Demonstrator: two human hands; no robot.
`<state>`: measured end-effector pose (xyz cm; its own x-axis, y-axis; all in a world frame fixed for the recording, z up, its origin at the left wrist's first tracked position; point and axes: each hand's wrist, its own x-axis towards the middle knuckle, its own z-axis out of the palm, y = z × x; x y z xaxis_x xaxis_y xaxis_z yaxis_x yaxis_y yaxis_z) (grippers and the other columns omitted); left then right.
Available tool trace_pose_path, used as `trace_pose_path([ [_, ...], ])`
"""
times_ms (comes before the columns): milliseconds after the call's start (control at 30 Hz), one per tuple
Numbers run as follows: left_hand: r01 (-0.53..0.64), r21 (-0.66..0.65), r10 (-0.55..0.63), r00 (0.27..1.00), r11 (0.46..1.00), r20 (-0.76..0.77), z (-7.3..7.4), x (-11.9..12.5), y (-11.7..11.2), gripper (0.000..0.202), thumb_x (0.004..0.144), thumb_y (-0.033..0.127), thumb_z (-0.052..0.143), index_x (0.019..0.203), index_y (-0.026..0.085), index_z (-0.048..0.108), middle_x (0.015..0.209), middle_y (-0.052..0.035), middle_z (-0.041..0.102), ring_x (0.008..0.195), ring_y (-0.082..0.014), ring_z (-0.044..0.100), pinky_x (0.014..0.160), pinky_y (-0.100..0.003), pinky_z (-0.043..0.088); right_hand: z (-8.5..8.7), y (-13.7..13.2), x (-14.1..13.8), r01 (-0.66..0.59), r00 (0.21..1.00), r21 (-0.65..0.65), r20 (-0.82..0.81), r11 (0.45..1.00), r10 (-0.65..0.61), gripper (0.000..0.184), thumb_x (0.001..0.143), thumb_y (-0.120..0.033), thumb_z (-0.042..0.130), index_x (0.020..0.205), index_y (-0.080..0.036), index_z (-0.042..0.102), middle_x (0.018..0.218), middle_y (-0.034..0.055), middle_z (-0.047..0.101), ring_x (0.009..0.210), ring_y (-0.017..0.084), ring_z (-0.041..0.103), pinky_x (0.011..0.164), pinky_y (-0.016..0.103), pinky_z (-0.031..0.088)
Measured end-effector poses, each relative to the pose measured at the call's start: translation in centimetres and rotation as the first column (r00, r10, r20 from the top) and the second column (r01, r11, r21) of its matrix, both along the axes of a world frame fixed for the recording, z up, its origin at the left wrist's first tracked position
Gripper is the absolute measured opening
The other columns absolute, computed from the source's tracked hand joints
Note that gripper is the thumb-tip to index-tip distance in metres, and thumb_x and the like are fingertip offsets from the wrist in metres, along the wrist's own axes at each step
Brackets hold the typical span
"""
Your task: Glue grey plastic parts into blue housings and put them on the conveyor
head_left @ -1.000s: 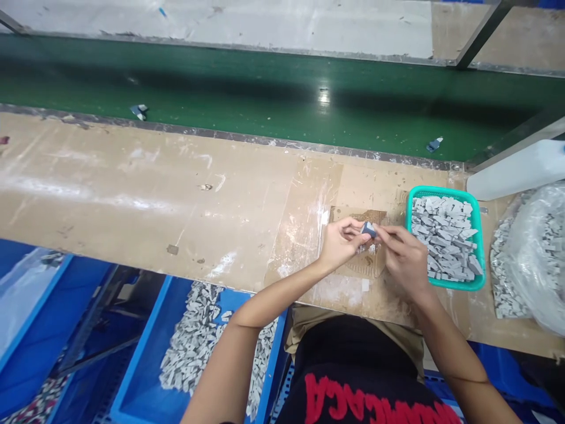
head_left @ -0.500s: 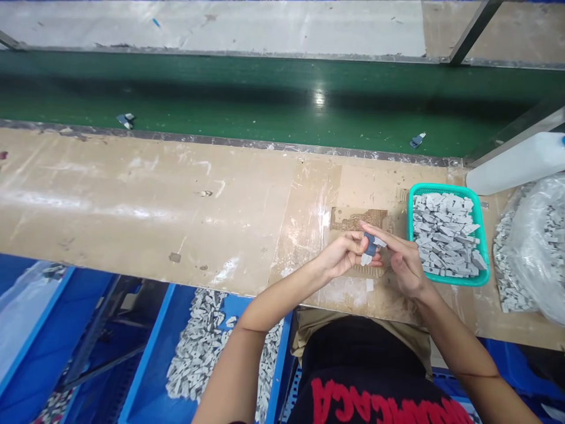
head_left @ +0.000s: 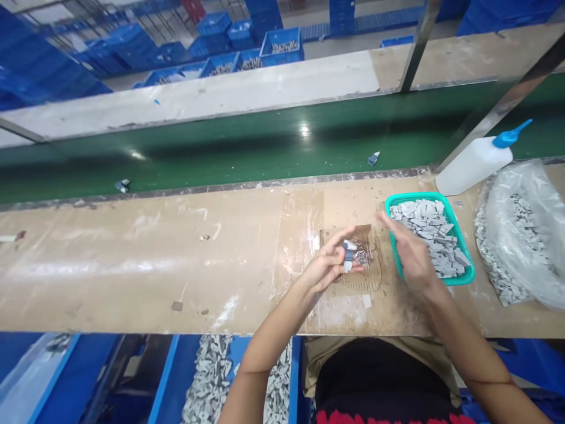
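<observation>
Fingers, left hand (head_left: pixel 327 268): thumb and fingertips close narrowly on a small blue-and-grey piece (head_left: pixel 348 254), gripping it from both sides just above the work mat.

Fingers, right hand (head_left: pixel 412 256): spread wide and blurred, pointing up and left, with nothing visible in them. They are at the near left corner of the basket, and I cannot tell whether they touch its rim.

Piece: a dark blue middle with pale grey ends, held right of centre in the frame. The fingers hide part of it, so its exact shape is unclear.

Mat: a worn brown card patch (head_left: pixel 373 265) lies under both hands, with a small scatter of glittery bits (head_left: pixel 362 257) near its middle.

Basket: a teal plastic basket (head_left: pixel 417 196) sits just right of the mat, heaped with small grey blocks (head_left: pixel 430 238).

Bag: a clear plastic bag (head_left: pixel 527 203) at the right edge holds many more of these blocks.

Bottle: a white squeeze bottle (head_left: pixel 472 168) with a blue nozzle lies behind the bag.

Belt: on the green conveyor belt (head_left: pixel 265 150), two small blue-and-grey pieces (head_left: pixel 374 158) lie well apart.

Bin: a blue bin (head_left: pixel 168 377) below the bench edge, lower left of the hands, holds a large heap of grey pieces (head_left: pixel 207 383).

Stock: plenty of grey blocks remain in the basket and the bag.
</observation>
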<state>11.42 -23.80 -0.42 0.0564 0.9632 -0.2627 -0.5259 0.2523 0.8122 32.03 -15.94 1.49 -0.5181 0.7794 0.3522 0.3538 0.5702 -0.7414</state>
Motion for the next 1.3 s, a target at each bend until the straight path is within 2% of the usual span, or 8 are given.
trace_pose_path([
  [133,0.008,-0.172,0.032,0.973,0.985,0.227,-0.9,-1.4,0.4,0.032,0.067,0.025,0.080,0.091,0.024,0.058,0.075,-0.0010,0.055,0.063,-0.0123,0.057,0.061,-0.030,0.057,-0.3,2.4,3.0,0.310,0.894,0.246,0.253,0.919,-0.369,0.028,0.095,-0.031,0.051,0.101,-0.019,0.076,0.093,0.0112,0.072,0.092,0.030,0.066,0.086,0.048,0.053],
  [333,-0.101,-0.249,0.157,0.963,0.963,0.217,-1.2,-2.5,0.8,0.029,0.062,0.014,0.071,0.083,0.020,0.053,0.068,0.0004,0.052,0.061,-0.0097,0.054,0.061,-0.025,0.053,-3.5,3.8,4.1,0.130,0.796,0.350,0.521,0.928,-0.308,0.028,0.092,-0.027,0.051,0.081,-0.017,0.074,0.075,0.0102,0.058,0.076,0.028,0.057,0.071,0.042,0.047],
  [467,-0.235,-0.134,0.223,0.970,0.963,-0.099,-1.1,-3.6,2.2,0.031,0.071,0.027,0.075,0.098,0.020,0.060,0.081,-0.0016,0.063,0.067,-0.0124,0.063,0.073,-0.031,0.058,-4.6,3.6,4.1,0.107,0.797,0.379,0.520,0.919,-0.307,0.035,0.095,-0.027,0.048,0.063,-0.022,0.060,0.072,0.0093,0.057,0.071,0.025,0.053,0.068,0.041,0.043],
  [533,-0.337,0.058,0.328,0.839,0.940,-0.433,-1.2,-5.4,4.5,0.040,0.078,0.035,0.074,0.112,0.021,0.059,0.092,-0.0035,0.068,0.074,-0.0141,0.067,0.078,-0.033,0.058,-4.6,3.3,4.1,0.106,0.825,0.369,0.486,0.924,-0.289,0.030,0.093,-0.024,0.049,0.065,-0.023,0.059,0.075,0.0091,0.060,0.074,0.026,0.055,0.070,0.040,0.044],
  [667,-0.437,0.305,0.410,0.167,0.846,-0.897,-1.1,-10.8,11.8,0.033,0.089,0.032,0.064,0.118,0.016,0.056,0.095,-0.0067,0.073,0.090,-0.0148,0.070,0.089,-0.027,0.053,-3.9,3.0,3.8,0.143,0.885,0.356,0.371,0.924,-0.280,0.017,0.092,-0.021,0.050,0.078,-0.022,0.061,0.080,0.0095,0.066,0.079,0.028,0.060,0.073,0.041,0.048],
  [767,-0.454,0.293,0.353,0.049,0.841,-0.934,-1.1,-13.8,17.3,0.026,0.093,0.026,0.059,0.113,0.011,0.059,0.109,-0.0148,0.074,0.103,-0.0196,0.069,0.098,-0.031,0.050,-3.2,2.8,3.6,0.244,0.925,0.260,0.226,0.934,-0.305,0.015,0.094,-0.027,0.049,0.084,-0.022,0.059,0.083,0.0096,0.072,0.080,0.027,0.067,0.069,0.038,0.051],
  [1000,-0.395,0.258,0.259,-0.052,0.882,-0.965,-3.7,-10.5,23.4,0.043,0.095,0.023,0.050,0.135,0.006,0.052,0.151,-0.0247,0.048,0.151,-0.0290,0.033,0.122,-0.043,0.027,-1.4,3.1,3.8,0.369,0.928,-0.237,0.045,0.899,-0.369,0.024,0.083,-0.043,0.064,0.099,-0.024,0.067,0.086,0.0044,0.078,0.069,0.023,0.074,0.062,0.033,0.054],
  [1300,-0.216,0.217,0.255,0.168,0.952,-0.952,-4.4,-2.6,25.7,0.029,0.091,0.015,0.054,0.117,0.014,0.068,0.131,-0.0193,0.066,0.134,-0.0305,0.054,0.116,-0.046,0.035,-1.1,3.1,2.8,0.240,0.947,-0.481,-0.074,0.843,-0.312,0.017,0.073,-0.037,0.071,0.082,-0.023,0.075,0.079,0.0037,0.076,0.056,0.020,0.069,0.056,0.033,0.055],
])
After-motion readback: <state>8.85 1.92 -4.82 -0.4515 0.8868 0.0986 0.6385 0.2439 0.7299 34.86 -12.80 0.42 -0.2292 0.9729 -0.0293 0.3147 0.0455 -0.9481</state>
